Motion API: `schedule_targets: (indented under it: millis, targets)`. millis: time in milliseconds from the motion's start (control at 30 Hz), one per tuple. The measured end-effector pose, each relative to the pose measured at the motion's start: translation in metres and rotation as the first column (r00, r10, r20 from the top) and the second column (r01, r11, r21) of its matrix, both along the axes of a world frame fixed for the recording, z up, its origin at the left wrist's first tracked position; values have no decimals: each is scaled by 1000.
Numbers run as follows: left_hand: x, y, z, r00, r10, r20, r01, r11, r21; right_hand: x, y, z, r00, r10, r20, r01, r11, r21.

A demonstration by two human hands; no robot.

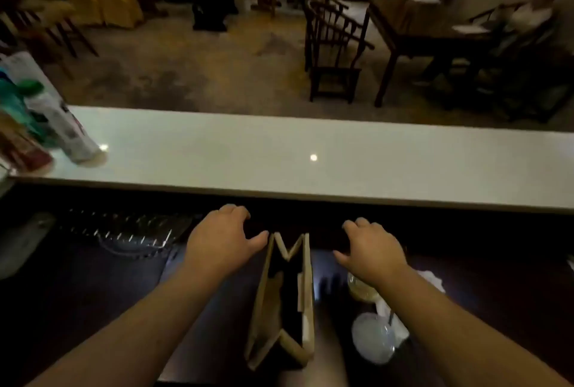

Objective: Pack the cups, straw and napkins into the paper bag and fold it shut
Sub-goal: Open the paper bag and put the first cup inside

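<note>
A brown paper bag (pixel 264 302) stands upright on the dark lower counter, its narrow mouth open toward me. My left hand (pixel 222 239) hovers just left of the bag's far end, fingers spread, holding nothing. My right hand (pixel 371 250) hovers to the right of the bag, also open and apart from it. Under my right forearm lie a clear cup with a domed lid (pixel 372 338), a second cup (pixel 362 288) with yellowish content, and crumpled white napkins (pixel 431 279). A thin straw (pixel 390 318) seems to poke up between them.
A white raised counter (pixel 279 156) runs across in front of the hands. Bottles and packets (pixel 62 125) crowd its left end. A clear plastic tray (pixel 130 228) lies left on the dark counter. Beyond are chairs, tables and a seated person at far right.
</note>
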State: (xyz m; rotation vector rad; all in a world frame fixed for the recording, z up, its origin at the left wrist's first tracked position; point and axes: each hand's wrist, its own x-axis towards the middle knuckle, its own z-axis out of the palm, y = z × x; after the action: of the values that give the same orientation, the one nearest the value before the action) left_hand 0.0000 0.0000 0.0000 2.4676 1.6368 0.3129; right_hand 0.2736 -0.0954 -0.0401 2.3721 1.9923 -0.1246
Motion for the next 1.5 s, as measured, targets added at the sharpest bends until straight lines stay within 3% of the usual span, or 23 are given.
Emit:
schedule_targets:
  millis: [133, 267, 533, 967, 1167, 1367, 1500]
  targets:
    - [1, -15, -41, 999, 14, -33, -19, 988, -152, 6, -23, -46, 992, -122, -29, 114, 974, -195]
    - [-2, -20, -67, 999, 14, -38, -20, 987, -158, 12, -36, -77, 976, -210, -56, 179, 924, -339]
    - [-6, -26, -77, 998, 9, 67, 4, 983, -182, 5, -29, -63, 976, -215, -43, 190, 927, -324]
    - [5, -19, -63, 981, 141, 131, -93, 943, -320, -91, -24, 140, 992, 91, -85, -108, 967, -232]
    - [-3, -20, -61, 972, 132, 197, -47, 921, -386, -136, -4, 117, 988, 140, -60, -152, 947, -285]
    - [-8, -16, -62, 984, 155, 88, -114, 925, -362, -152, 21, 66, 996, 63, -66, -82, 930, -358]
    - [-13, -11, -63, 981, 183, 61, -149, 922, -358, -161, 23, 54, 992, 126, 19, -116, 950, -289]
